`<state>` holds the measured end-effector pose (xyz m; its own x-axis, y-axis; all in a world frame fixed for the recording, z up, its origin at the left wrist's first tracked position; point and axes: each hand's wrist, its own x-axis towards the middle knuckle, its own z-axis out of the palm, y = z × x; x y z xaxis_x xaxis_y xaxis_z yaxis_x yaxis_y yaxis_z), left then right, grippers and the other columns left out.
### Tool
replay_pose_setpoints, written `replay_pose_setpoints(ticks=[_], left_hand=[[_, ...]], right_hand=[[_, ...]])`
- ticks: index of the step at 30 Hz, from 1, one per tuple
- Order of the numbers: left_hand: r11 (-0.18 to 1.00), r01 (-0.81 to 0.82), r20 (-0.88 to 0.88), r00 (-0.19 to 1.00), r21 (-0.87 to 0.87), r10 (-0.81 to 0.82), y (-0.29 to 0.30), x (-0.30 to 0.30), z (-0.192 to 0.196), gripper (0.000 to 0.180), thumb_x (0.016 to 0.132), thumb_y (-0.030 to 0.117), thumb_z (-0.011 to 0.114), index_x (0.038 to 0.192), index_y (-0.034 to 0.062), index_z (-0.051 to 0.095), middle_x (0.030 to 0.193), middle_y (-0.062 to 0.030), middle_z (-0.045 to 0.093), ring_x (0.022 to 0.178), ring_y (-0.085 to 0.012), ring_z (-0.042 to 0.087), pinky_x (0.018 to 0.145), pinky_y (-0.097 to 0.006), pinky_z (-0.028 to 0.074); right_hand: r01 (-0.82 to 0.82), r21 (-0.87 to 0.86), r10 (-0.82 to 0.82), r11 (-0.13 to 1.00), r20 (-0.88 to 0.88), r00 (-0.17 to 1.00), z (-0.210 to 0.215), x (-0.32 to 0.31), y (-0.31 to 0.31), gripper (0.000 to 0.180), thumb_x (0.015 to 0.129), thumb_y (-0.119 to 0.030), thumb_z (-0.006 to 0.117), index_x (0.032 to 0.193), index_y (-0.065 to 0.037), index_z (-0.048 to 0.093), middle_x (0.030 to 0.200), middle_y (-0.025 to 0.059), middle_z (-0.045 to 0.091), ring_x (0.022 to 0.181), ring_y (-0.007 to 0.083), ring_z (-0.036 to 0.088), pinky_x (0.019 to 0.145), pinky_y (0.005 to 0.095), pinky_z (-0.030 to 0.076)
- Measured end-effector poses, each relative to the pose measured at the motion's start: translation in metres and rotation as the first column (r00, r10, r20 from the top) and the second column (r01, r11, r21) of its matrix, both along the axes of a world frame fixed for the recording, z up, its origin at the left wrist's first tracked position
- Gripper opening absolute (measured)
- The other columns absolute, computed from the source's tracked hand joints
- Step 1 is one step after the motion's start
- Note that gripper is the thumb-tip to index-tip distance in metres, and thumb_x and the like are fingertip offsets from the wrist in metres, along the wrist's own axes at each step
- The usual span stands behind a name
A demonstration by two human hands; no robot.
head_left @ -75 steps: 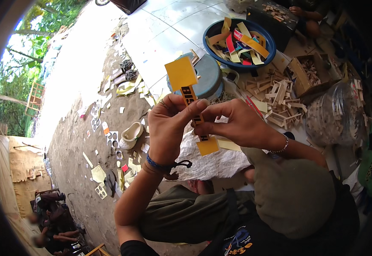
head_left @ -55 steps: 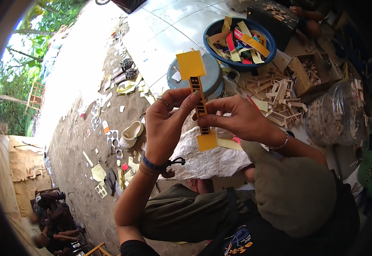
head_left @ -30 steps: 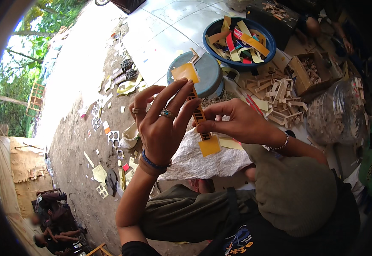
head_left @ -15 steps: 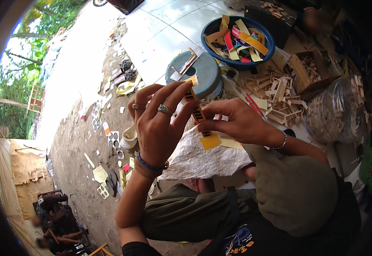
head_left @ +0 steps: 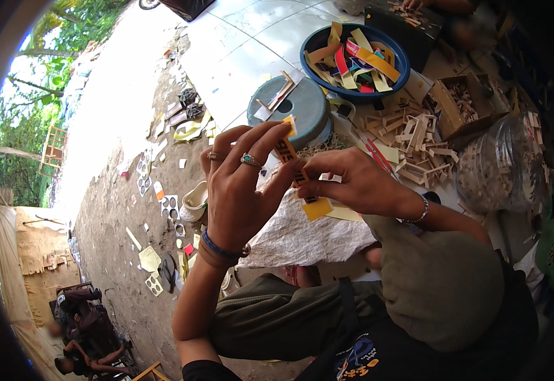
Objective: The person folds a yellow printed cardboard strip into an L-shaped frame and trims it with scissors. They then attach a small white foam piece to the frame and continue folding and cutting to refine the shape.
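A yellow-orange strip with dark printing [head_left: 286,150] runs slantwise between my two hands, above a white woven sack [head_left: 309,244]. My left hand [head_left: 242,181] pinches its upper stretch between fingertips and thumb; rings and a blue wristband show on that side. Lower down, the thumb and fingers of my right hand [head_left: 343,183] close on the same strip. Its plain yellow end [head_left: 317,209] sticks out below. Whether something lies inside the strip, my fingers hide. Just beyond stands a round blue-grey stool [head_left: 315,117] with a thin wooden frame [head_left: 277,95] on top.
A blue basin [head_left: 353,97] of coloured strips sits behind the stool. To the right are piled small wooden frames [head_left: 416,136], a box [head_left: 445,114] and a clear plastic bag [head_left: 493,171]. Scraps and a pale shoe [head_left: 194,203] lie left. Another person's hand [head_left: 413,3] is at the top right.
My left hand and the strip have shifted slightly to the right, with both hands still gripping it. At the top right, another person's hand has come over the wooden pieces.
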<state>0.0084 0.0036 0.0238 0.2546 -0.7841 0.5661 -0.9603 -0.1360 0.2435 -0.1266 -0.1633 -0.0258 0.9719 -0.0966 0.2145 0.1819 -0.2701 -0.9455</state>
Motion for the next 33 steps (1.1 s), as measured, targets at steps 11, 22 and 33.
replay_pose_setpoints(ticks=[11,22,33], left_hand=[[0.999,-0.008,-0.046,0.999,0.050,0.010,0.008,-0.009,0.007,0.061,0.078,0.029,0.087,0.134,0.0173,0.066,0.133,0.0010,0.067,0.120,-0.0239,0.058,0.097,-0.040,0.039],[0.975,0.152,-0.775,0.591,-0.162,-0.221,0.024,-0.006,0.028,0.070,0.098,0.040,0.070,0.154,0.0071,0.044,0.135,-0.0126,0.065,0.125,-0.0258,0.061,0.108,-0.041,0.043],[0.978,0.164,-0.974,0.163,-0.131,-0.158,0.027,-0.018,0.034,0.064,0.096,0.008,0.074,0.151,0.0011,0.042,0.115,-0.0061,0.067,0.110,-0.0141,0.066,0.096,-0.029,0.053]], right_hand=[[-0.070,-0.047,0.070,0.996,0.005,0.998,0.003,-0.002,-0.004,0.021,0.094,-0.020,0.075,0.106,-0.002,0.073,0.093,0.0104,0.073,0.083,0.0219,0.072,0.076,0.0366,0.055],[-0.060,-0.087,0.068,0.994,0.098,0.993,0.007,-0.003,-0.006,0.022,0.091,-0.018,0.077,0.108,-0.005,0.074,0.097,0.0104,0.069,0.085,0.0275,0.067,0.076,0.0384,0.052],[0.015,-0.354,0.052,0.935,0.178,0.983,0.007,-0.003,-0.010,0.020,0.090,-0.019,0.078,0.108,-0.010,0.074,0.102,0.0069,0.070,0.093,0.0263,0.068,0.086,0.0405,0.048]])
